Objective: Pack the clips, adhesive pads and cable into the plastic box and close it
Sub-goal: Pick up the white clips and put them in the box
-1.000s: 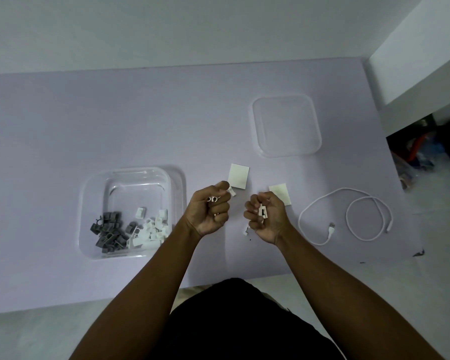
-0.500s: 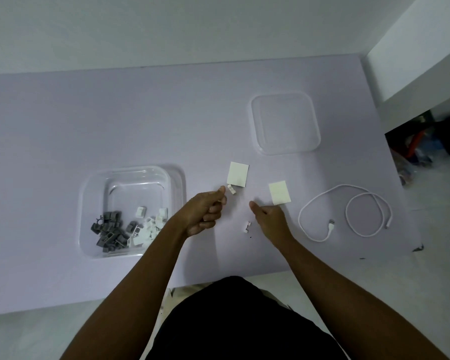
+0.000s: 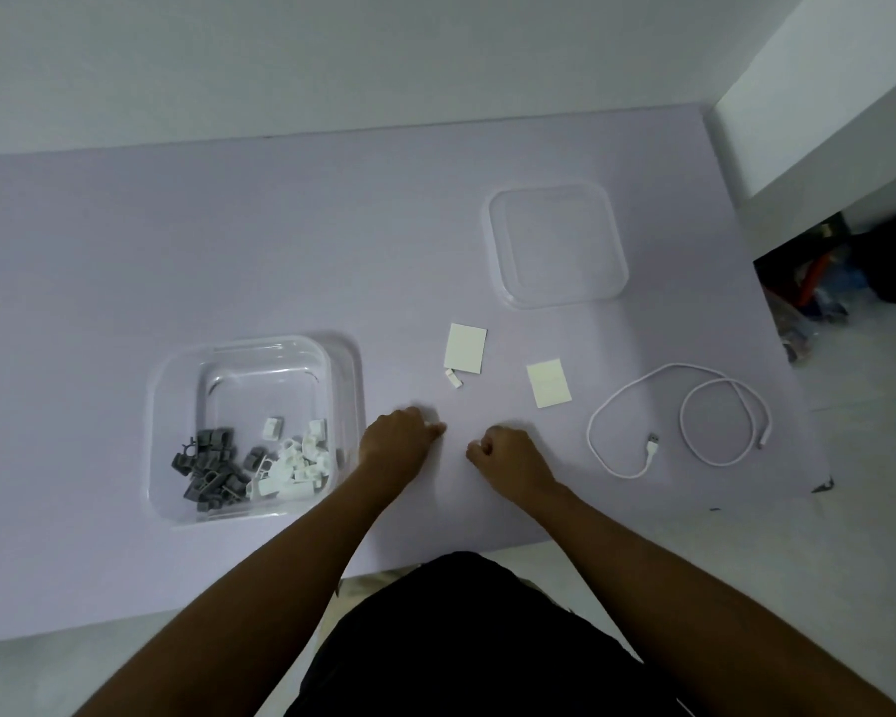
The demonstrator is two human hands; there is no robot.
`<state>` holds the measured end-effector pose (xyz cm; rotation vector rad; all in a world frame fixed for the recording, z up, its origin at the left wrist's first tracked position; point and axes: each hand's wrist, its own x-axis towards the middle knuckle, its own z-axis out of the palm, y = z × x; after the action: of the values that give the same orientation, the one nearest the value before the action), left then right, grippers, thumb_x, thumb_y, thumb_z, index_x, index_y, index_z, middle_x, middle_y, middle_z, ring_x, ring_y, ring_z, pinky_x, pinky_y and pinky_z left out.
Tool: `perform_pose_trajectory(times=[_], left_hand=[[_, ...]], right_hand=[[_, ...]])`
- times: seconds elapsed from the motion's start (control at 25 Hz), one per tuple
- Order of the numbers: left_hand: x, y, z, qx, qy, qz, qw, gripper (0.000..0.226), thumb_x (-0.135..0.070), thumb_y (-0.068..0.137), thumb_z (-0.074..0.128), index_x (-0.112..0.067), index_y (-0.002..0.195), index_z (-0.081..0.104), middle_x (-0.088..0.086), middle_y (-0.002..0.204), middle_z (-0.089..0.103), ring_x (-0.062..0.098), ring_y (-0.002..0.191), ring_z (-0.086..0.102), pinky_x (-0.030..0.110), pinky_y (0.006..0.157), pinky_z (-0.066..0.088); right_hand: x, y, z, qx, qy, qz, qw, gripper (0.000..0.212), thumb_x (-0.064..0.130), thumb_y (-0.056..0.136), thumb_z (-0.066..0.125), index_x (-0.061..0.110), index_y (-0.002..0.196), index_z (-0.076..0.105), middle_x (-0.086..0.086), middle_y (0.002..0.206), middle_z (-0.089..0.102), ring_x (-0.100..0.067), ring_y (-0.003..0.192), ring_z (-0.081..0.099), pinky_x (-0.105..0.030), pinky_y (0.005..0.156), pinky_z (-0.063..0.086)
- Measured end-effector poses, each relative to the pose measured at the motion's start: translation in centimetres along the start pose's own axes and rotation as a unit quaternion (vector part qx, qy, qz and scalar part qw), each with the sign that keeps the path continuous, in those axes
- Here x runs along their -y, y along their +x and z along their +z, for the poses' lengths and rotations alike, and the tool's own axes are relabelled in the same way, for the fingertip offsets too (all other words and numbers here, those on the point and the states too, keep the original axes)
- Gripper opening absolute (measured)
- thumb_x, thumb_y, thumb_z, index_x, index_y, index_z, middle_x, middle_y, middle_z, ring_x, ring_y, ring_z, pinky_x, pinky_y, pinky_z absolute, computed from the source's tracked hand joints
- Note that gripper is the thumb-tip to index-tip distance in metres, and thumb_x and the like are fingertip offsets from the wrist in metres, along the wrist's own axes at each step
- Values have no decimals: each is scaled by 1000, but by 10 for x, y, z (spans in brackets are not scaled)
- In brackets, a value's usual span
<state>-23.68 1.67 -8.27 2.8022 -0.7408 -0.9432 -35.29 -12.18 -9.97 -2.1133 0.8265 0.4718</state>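
Observation:
The clear plastic box (image 3: 260, 345) stands open at the left, with grey clips (image 3: 208, 468) and white clips (image 3: 296, 463) heaped along its near side. Just right of the box, my left hand (image 3: 399, 443) rests on the table as a fist with a bit of white clip showing at the fingertips. My right hand (image 3: 508, 455) is curled shut beside it, and what it holds is hidden. Beyond the hands lie a loose white clip (image 3: 454, 378) and two adhesive pads (image 3: 465, 348) (image 3: 549, 383). The white cable (image 3: 652, 447) lies coiled at the right.
The clear lid (image 3: 557, 245) lies flat at the far right of the lilac table top (image 3: 280, 225). The table's right edge runs just past the cable, with clutter on the floor (image 3: 818, 282) beyond it. A white wall runs along the back.
Both hands came down from in front of me onto the table. The right fist now covers the spot where a loose white clip lay.

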Motion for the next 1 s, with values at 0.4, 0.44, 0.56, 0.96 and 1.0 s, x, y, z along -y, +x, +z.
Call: perform_pose_trajectory(times=[0.4,0.44,0.56,0.96,1.0], left_hand=[[3,7,-6,38,-175,37,983,34,-26,103,39,-6,84,59,15,85,63,29,80,58,31,70,38],[6,8,-11,42,-207,28,977,35,-27,102,41,-9,75,54,10,76,58,26,74,53,31,69,37],[12,3,-31,22,-278,15,960,42,-25,102,42,-2,67,48,12,66,52,21,65,46,32,64,35],[57,-25,-94,-82,-373,-64,922,43,-26,102,43,-20,61,54,-8,56,53,6,49,46,27,52,34],[65,-28,-96,-85,-378,-74,919,44,-27,102,43,-20,60,53,-8,54,52,7,47,44,28,50,33]], right_hand=[[39,9,-46,169,523,91,830,45,40,94,46,9,64,58,-8,50,47,-13,37,29,-19,42,12],[44,15,-45,112,455,82,880,46,42,97,49,10,66,61,-8,53,50,-14,40,34,-20,42,16],[52,38,-33,-81,242,13,967,32,34,99,56,9,82,67,-4,70,61,-18,60,54,-25,56,38],[51,69,2,-183,11,-79,980,28,37,97,59,9,93,57,-14,87,72,-35,80,68,-34,61,49],[53,70,4,-188,8,-82,979,27,35,99,55,9,95,56,-16,88,71,-38,81,68,-39,62,52]])
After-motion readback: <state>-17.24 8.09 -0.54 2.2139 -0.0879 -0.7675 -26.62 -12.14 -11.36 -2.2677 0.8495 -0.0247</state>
